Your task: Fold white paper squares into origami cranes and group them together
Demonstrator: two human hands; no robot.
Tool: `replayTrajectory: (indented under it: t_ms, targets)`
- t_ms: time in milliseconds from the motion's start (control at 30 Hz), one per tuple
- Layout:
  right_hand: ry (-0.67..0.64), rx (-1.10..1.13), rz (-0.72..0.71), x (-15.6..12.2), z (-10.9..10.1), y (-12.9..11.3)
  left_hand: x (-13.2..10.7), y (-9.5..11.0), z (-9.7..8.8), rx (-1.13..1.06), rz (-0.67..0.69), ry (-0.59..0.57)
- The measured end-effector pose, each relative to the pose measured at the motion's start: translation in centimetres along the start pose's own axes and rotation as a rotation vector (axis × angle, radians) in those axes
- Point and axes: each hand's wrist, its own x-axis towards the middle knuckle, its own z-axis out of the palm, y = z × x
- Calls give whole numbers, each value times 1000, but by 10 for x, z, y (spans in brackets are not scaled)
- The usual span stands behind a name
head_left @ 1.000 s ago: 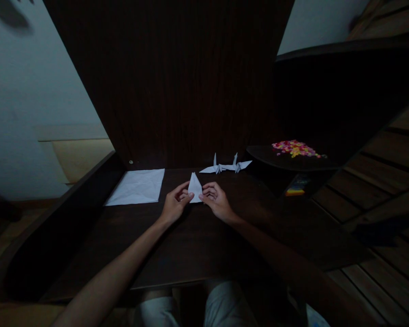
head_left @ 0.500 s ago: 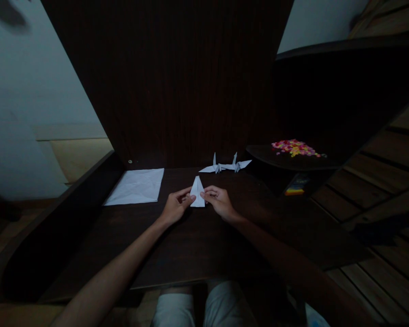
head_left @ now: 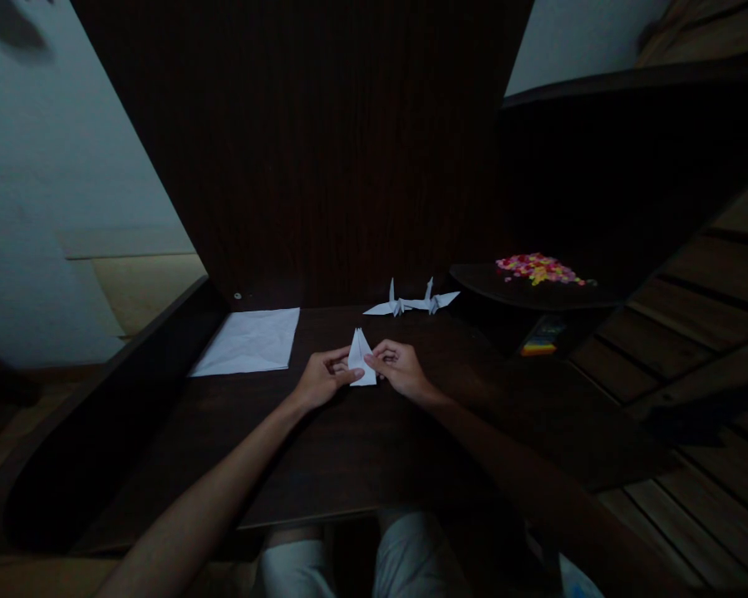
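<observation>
A small folded piece of white paper (head_left: 362, 365), narrowing to a split point at its far end, is held between both hands above the dark desk. My left hand (head_left: 324, 375) grips its left side, the thumb lying across the lower front. From the right, my right hand (head_left: 401, 367) pinches the other edge with the thumb on top. The fingers behind the paper are partly hidden. Beyond the hands stand two white paper cranes, a left one (head_left: 396, 306) and a right one (head_left: 435, 302). Flat white paper sheets (head_left: 249, 340) lie to the left.
The dark desk (head_left: 324, 465) has a raised side panel (head_left: 118, 399) on the left and a tall back panel (head_left: 324, 166). On a rounded shelf (head_left: 479, 286) at right lies a heap of small pink, red and yellow pieces (head_left: 539, 268). Beneath it is a rainbow-striped item (head_left: 539, 345).
The folded paper has tilted a little and shifted slightly toward me. My left thumb has slid to the right, further over its front. The cranes and sheets stay put.
</observation>
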Motion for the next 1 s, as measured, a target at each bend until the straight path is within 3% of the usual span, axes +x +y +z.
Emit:
replayTrajectory:
  t_ms: [300,500,733,1000]
  targets:
    - [-42,12,66,-2,0,-4,-3,-1,4,-26,-61,-168]
    - [0,4,45,-2,-1,-2,-4,-1,5,-58,-128,-164]
    - [68,-10,1,0,0,3,-8,5,8,-91,-98,-234]
    - [-128,124,68,-4,0,-7,1,1,4,-190,44,44]
